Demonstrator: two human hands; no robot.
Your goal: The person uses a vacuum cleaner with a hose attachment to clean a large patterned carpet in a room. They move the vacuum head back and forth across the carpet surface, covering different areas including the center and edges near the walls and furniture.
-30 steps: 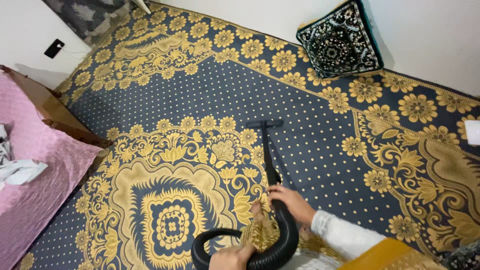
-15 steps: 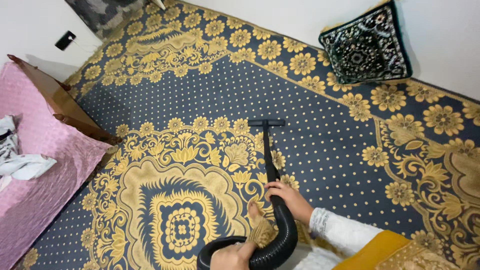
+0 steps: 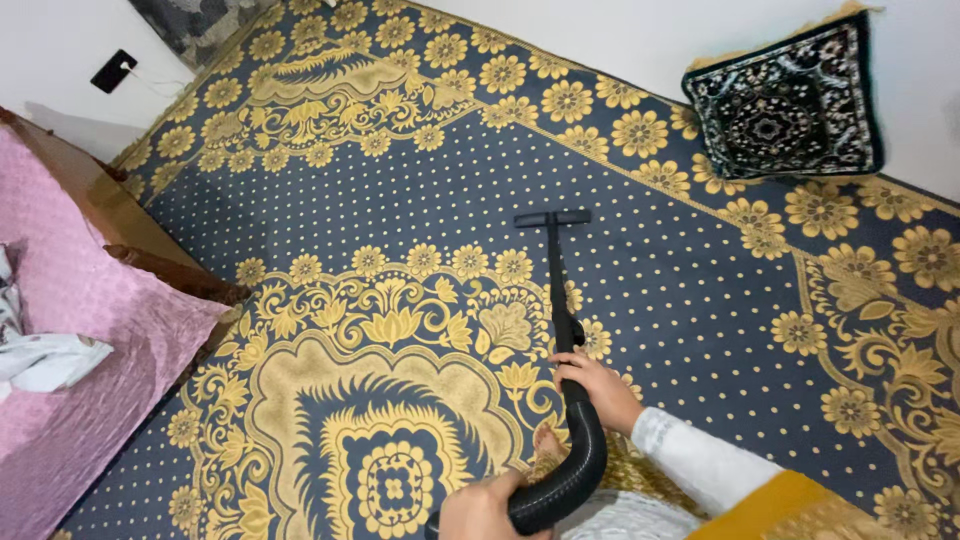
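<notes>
A black vacuum wand (image 3: 556, 280) runs away from me across the blue and gold carpet (image 3: 400, 200), ending in a flat black nozzle (image 3: 552, 218) that rests on the dotted field. My right hand (image 3: 595, 387) grips the wand where it joins the ribbed black hose (image 3: 575, 470). At the bottom edge my left hand (image 3: 485, 510) holds the hose's curved part. My bare foot (image 3: 548, 440) shows between the hands on the carpet. A white sleeve (image 3: 700, 465) covers my right forearm.
A bed with a pink cover (image 3: 70, 350) and wooden frame (image 3: 110, 215) stands at the left, crumpled white cloth (image 3: 45, 360) on it. A dark patterned cushion (image 3: 785, 105) leans on the white wall at the far right. A black wall socket (image 3: 112, 70) sits far left.
The nozzle has slid farther away over the carpet and my right hand followed it. The view has shifted, so the cushion sits farther right.
</notes>
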